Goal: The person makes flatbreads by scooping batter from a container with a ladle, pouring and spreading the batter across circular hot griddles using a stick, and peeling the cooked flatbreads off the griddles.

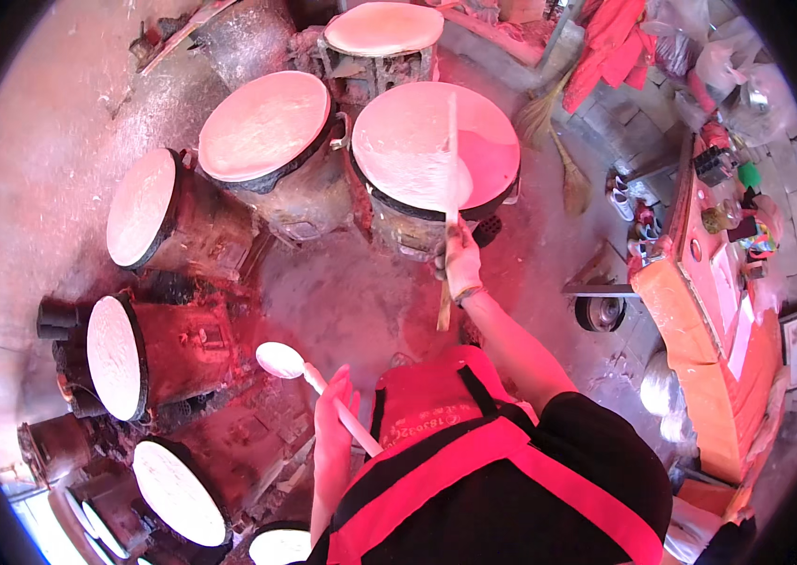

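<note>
My right hand (462, 261) grips a long flat wooden stick (452, 141) near its lower end. The blade lies over a round griddle (398, 141) with a pale coating. A darker, smoother patch shows on that coating right of the stick, and a pale rounded patch lies by the blade. My left hand (333, 417) holds a ladle (279, 360) by its handle, away from the griddle, over the floor to the left. The ladle's bowl is whitish. A red apron (433, 392) bearing writing hangs on my front.
Several pale-topped griddles (264, 127) on cylindrical stoves (186, 339) curve around my left and front. Dark cylindrical briquettes (59, 318) stand behind them at left. A straw broom (573, 183) lies at right, near a table (712, 282) with an orange cloth (695, 374) and a small wheel (599, 313).
</note>
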